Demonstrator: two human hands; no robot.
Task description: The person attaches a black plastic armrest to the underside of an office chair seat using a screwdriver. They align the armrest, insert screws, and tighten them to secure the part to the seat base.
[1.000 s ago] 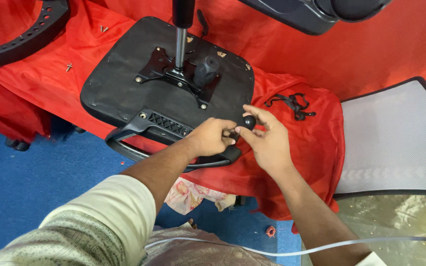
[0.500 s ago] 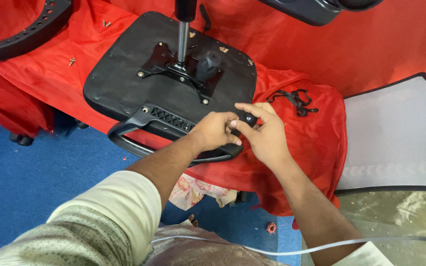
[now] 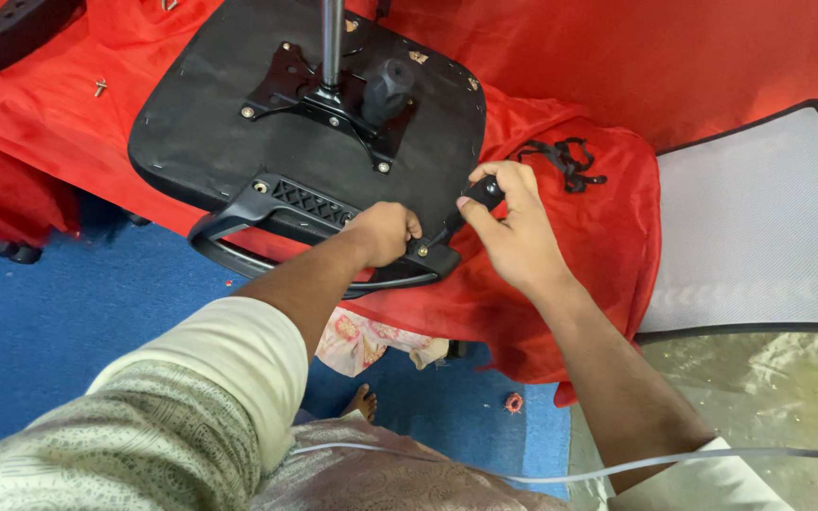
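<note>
Upturned black chair seat [image 3: 210, 142] on red cloth [image 3: 570, 57]; left hand [image 3: 385, 232] clenched on armrest bracket [image 3: 333, 213]; right hand [image 3: 513, 227] gripping black screwdriver handle [image 3: 487, 192].

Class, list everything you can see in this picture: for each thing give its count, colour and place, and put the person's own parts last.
Chair seat: one, black, upside down on the red cloth, top centre.
Armrest: one, black, at the seat's near edge.
Metal post: one, grey, rising from the seat's mounting plate.
Screwdriver: one, black handle, tip at the armrest bracket.
Red cloth: one, draped over the work surface.
Mesh backrest: one, grey with black frame, right.
Black clip: one, on the cloth near the right hand.
Floor: blue, lower left.
Left hand: on the armrest bracket.
Right hand: gripping the screwdriver.
</note>
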